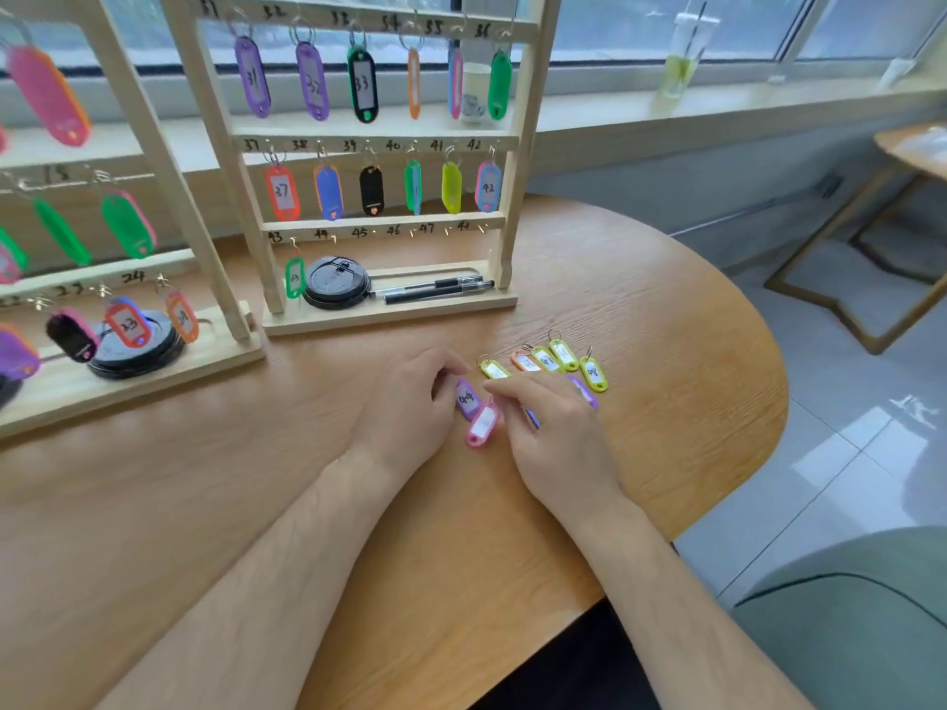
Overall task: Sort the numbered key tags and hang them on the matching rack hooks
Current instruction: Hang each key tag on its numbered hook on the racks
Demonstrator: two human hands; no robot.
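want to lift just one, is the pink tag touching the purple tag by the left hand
Touching. Head view: the pink tag lies against the purple tag, no gap between them.

Rack rails [369,144] numbered 31–48; purple tag [467,399] 44 (perhaps).

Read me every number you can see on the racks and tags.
"31" to "36": top bar of right rack
"37" to "42": its middle bar
"43" to "48": its bottom bar
"33": black tag
"37": red tag
"23": red-and-blue tag, left rack
"44": purple tag
"48": rightmost yellow tag
Other tags: too blurred.
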